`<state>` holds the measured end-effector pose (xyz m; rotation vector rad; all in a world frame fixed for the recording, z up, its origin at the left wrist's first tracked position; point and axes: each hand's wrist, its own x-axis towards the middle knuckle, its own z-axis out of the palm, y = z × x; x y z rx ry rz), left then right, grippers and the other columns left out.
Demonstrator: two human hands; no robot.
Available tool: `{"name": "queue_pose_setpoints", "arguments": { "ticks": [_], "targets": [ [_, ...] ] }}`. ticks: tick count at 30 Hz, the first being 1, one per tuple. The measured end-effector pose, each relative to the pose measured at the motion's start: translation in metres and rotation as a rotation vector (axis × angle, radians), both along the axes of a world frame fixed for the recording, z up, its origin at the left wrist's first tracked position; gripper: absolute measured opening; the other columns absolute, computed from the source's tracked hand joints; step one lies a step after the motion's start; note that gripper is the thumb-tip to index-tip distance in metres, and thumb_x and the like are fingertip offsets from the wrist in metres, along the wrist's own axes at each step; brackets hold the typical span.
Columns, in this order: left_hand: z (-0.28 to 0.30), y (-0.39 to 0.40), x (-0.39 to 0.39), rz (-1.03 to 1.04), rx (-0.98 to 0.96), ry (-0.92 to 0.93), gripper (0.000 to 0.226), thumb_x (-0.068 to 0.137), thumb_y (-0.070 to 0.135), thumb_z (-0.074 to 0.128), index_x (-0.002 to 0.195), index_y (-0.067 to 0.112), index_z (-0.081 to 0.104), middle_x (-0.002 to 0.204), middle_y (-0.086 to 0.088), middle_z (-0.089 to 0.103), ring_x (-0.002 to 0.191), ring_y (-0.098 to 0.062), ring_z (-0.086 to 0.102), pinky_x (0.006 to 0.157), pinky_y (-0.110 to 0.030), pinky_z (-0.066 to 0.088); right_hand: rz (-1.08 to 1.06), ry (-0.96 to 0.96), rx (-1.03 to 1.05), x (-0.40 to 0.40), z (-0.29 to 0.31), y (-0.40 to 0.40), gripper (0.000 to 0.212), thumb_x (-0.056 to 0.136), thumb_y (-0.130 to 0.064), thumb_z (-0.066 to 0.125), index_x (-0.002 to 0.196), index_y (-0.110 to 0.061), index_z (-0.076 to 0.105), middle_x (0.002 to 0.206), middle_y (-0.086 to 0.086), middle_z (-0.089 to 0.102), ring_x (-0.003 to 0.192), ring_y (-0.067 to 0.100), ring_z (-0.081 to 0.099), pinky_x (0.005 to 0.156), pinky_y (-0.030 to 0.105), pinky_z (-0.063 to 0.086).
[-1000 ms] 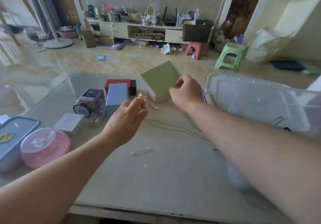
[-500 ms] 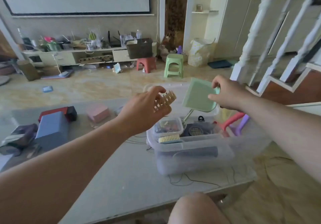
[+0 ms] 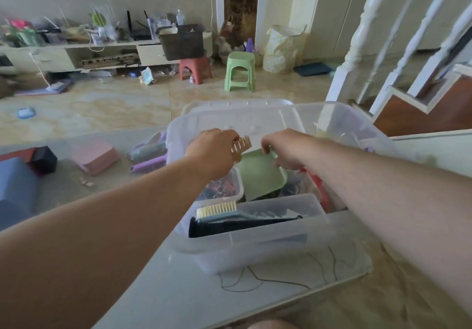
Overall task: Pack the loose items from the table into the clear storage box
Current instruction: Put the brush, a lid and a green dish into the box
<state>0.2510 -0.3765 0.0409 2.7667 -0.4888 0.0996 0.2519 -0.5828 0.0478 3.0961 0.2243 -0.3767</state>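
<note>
Clear storage box [image 3: 255, 247] was seen at the table's [image 3: 163, 293] right edge — both hands above it. A tan comb [image 3: 242, 144] was pinched by the left hand [image 3: 212, 152]; a green tray [image 3: 260, 172] was gripped by the right hand's [image 3: 283, 147] curled fingers.

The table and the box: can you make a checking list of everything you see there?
Surface: pale table, box at its near right corner.
Job's things: clear storage box open, partly filled; green tray going in; tan hair claw above the box; brush inside.
Clutter: pink pad, purple tube, blue box, black box on the table.
Hands: left hand pinches the hair claw; right hand grips the tray's far edge.
Cables: thin dark wires on the table beside the box.
Surroundings: green stool, red stool, cluttered shelf, stair rail.
</note>
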Motion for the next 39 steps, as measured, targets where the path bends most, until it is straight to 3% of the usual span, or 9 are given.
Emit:
{"name": "queue_pose_setpoints", "arguments": {
  "ticks": [3, 6, 8, 11, 16, 19, 27, 32, 39],
  "targets": [
    [-0.006, -0.002, 0.005, -0.015, -0.003, 0.018, 0.029, 0.089, 0.040, 0.073, 0.117, 0.033, 0.066, 0.103, 0.001, 0.068, 0.094, -0.026, 0.063, 0.079, -0.039, 0.054, 0.066, 0.119, -0.015, 0.004, -0.013, 0.003, 0.023, 0.089, -0.028, 0.079, 0.104, -0.022, 0.062, 0.113, 0.002, 0.062, 0.097, 0.025, 0.061, 0.077, 0.039, 0.055],
    [-0.008, -0.008, 0.006, -0.063, -0.013, 0.042, 0.051, 0.087, 0.047, 0.073, 0.134, 0.035, 0.057, 0.118, 0.001, 0.070, 0.108, -0.027, 0.063, 0.090, -0.044, 0.054, 0.055, 0.149, 0.064, 0.003, -0.014, 0.000, 0.019, 0.088, -0.036, 0.080, 0.095, -0.024, 0.067, 0.103, -0.003, 0.067, 0.091, 0.021, 0.063, 0.072, 0.034, 0.050],
    [-0.008, -0.010, 0.004, -0.078, -0.035, 0.073, 0.056, 0.084, 0.051, 0.074, 0.132, 0.033, 0.052, 0.116, 0.002, 0.070, 0.105, -0.026, 0.063, 0.088, -0.045, 0.055, 0.000, 0.066, 0.181, 0.005, -0.008, -0.004, 0.007, 0.092, -0.028, 0.074, 0.097, -0.029, 0.069, 0.111, -0.007, 0.066, 0.091, 0.016, 0.063, 0.071, 0.032, 0.049],
    [-0.007, -0.011, 0.002, -0.058, -0.031, 0.035, 0.045, 0.081, 0.047, 0.076, 0.118, 0.030, 0.056, 0.108, 0.002, 0.069, 0.098, -0.025, 0.063, 0.083, -0.041, 0.055, -0.061, -0.082, 0.423, 0.007, 0.004, -0.007, 0.037, 0.087, -0.006, 0.059, 0.107, -0.036, 0.068, 0.118, -0.011, 0.064, 0.095, 0.011, 0.063, 0.073, 0.028, 0.048],
    [-0.003, -0.011, 0.002, -0.009, -0.136, -0.003, 0.036, 0.085, 0.029, 0.078, 0.118, 0.028, 0.065, 0.111, -0.003, 0.066, 0.101, -0.024, 0.060, 0.073, -0.031, 0.041, -0.044, -0.005, 0.914, -0.001, 0.002, 0.008, 0.038, 0.083, -0.016, 0.085, 0.114, -0.032, 0.070, 0.109, -0.010, 0.072, 0.070, -0.002, 0.067, 0.075, 0.029, 0.059],
    [-0.002, -0.009, 0.002, 0.035, -0.196, 0.004, 0.037, 0.084, 0.023, 0.080, 0.116, 0.023, 0.061, 0.108, -0.001, 0.062, 0.094, -0.022, 0.057, 0.070, -0.031, 0.038, 0.000, -0.144, 0.755, 0.001, -0.005, 0.013, 0.027, 0.083, -0.020, 0.085, 0.104, -0.033, 0.072, 0.104, -0.015, 0.071, 0.069, -0.015, 0.061, 0.071, 0.022, 0.049],
    [-0.001, -0.002, -0.001, 0.042, -0.005, 0.048, 0.039, 0.091, 0.002, 0.055, 0.121, 0.021, 0.072, 0.122, -0.007, 0.065, 0.115, -0.024, 0.057, 0.080, -0.026, 0.040, -0.031, -0.176, 0.610, 0.001, -0.023, 0.025, 0.024, 0.094, -0.007, 0.064, 0.103, -0.027, 0.074, 0.087, -0.022, 0.062, 0.083, -0.001, 0.065, 0.068, 0.018, 0.046],
    [0.002, -0.003, -0.002, 0.068, -0.009, 0.054, 0.042, 0.090, 0.016, 0.064, 0.131, 0.022, 0.064, 0.130, -0.011, 0.057, 0.118, -0.030, 0.055, 0.088, -0.036, 0.050, -0.072, -0.073, 0.623, 0.005, -0.021, 0.022, 0.041, 0.095, -0.007, 0.057, 0.120, -0.035, 0.072, 0.116, -0.013, 0.071, 0.104, -0.001, 0.068, 0.091, 0.025, 0.054],
    [0.048, 0.017, -0.034, 0.007, -0.179, -0.101, 0.055, 0.084, 0.034, 0.067, 0.138, 0.037, 0.056, 0.142, 0.001, 0.050, 0.131, -0.024, 0.045, 0.091, -0.034, 0.043, 0.050, -0.217, 0.277, -0.005, 0.010, 0.018, 0.053, 0.090, -0.024, 0.064, 0.141, -0.033, 0.055, 0.141, 0.001, 0.057, 0.127, 0.025, 0.053, 0.105, 0.042, 0.045]
  ]
}}
